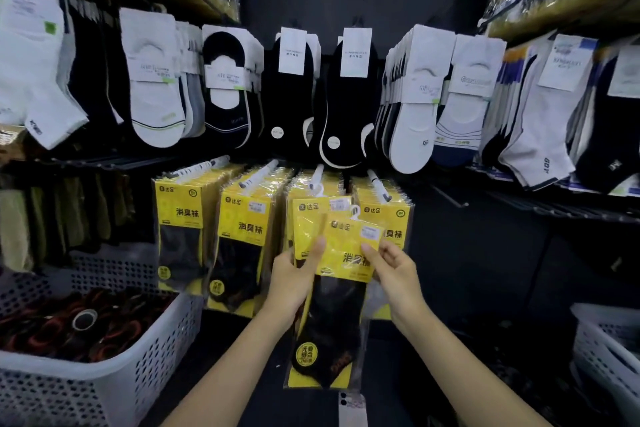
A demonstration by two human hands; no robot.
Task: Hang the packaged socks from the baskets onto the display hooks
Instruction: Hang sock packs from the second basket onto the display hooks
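A yellow-and-black sock pack [332, 302] in clear wrap is held upright in front of the lower row of hooks. My left hand [294, 274] grips its left edge, thumb across the yellow card. My right hand [391, 263] pinches the upper right corner near the white price sticker. The pack's small white hanger [355, 211] sits just below and right of the third display hook [317, 177], apart from it. Another pack [311, 218] hangs on that hook right behind. Matching yellow packs [242, 236] fill the neighbouring hooks.
A white perforated basket [114, 367] at lower left holds dark socks with red bands. A second white basket [609, 343] stands at the lower right. Above, white and black low-cut socks [291, 94] hang in a row. Bagged stock sits on the top shelves.
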